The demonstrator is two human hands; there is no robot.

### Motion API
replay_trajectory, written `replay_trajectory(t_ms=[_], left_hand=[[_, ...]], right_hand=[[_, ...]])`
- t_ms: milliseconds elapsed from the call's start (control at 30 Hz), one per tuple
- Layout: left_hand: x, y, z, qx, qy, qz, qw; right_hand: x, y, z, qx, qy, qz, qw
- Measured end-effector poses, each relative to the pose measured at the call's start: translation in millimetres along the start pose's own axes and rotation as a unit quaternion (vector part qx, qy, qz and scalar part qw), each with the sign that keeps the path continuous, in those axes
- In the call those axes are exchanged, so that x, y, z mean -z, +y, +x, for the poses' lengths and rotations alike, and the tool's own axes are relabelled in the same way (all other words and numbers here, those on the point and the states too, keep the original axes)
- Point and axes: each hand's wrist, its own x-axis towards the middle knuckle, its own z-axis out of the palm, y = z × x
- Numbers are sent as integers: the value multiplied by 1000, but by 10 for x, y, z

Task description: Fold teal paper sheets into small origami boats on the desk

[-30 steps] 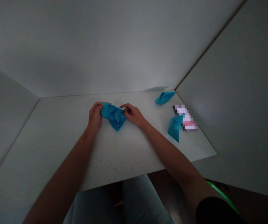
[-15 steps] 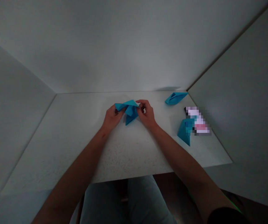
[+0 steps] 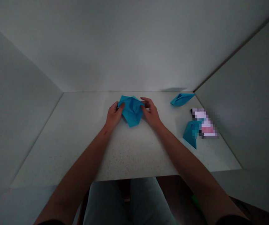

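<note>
Between my two hands, a little above or on the white table, is a folded sheet of blue paper [image 3: 132, 113], spread wide with creases across its middle. My left hand [image 3: 114, 115] pinches its left edge, thumb on the near face and fingers behind. At the right edge, my right hand [image 3: 150, 112] grips the paper between thumb and fingers, one finger reaching out over the top. The fingers behind the paper are partly hidden.
A blue folded paper boat [image 3: 182, 99] lies at the back right of the white table [image 3: 78, 140]. Nearer, another blue folded paper piece [image 3: 190, 133] stands beside a pixelated, flat object [image 3: 206, 123]. Walls enclose the table's back and sides.
The blue paper has gone from a narrow, folded shape to a wider, opened one, its creased face now showing. My hands have moved slightly apart. The whole view has shifted a little.
</note>
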Motion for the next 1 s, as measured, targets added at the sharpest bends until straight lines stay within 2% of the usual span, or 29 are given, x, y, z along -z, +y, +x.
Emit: replay_trajectory(t_ms=[133,167,300,333,467,633,800,900,1000], left_hand=[[-10,59,-27,-21,-35,-11,999],[-19,82,-44,-40,-48,-11,998],[-58,208,-136,-131,-105,12,986],[-64,241,-158,-151,-118,24,981],[-73,325,-220,-205,-143,61,966],[-77,312,-239,-255,-165,76,950],[-96,284,-219,-255,-166,72,950],[-94,272,-193,-216,-144,28,965],[-69,249,-164,-150,-96,-5,984]], right_hand=[[5,-28,-9,41,71,-40,996],[9,-49,-10,53,67,-51,995],[26,-137,-11,77,-33,-48,995],[29,-149,-10,75,-42,-43,995],[29,-138,-2,61,-1,-17,998],[10,-85,10,55,32,10,998],[6,-61,18,43,64,69,995],[26,-63,28,14,86,119,989],[46,-70,40,-21,93,136,986]])
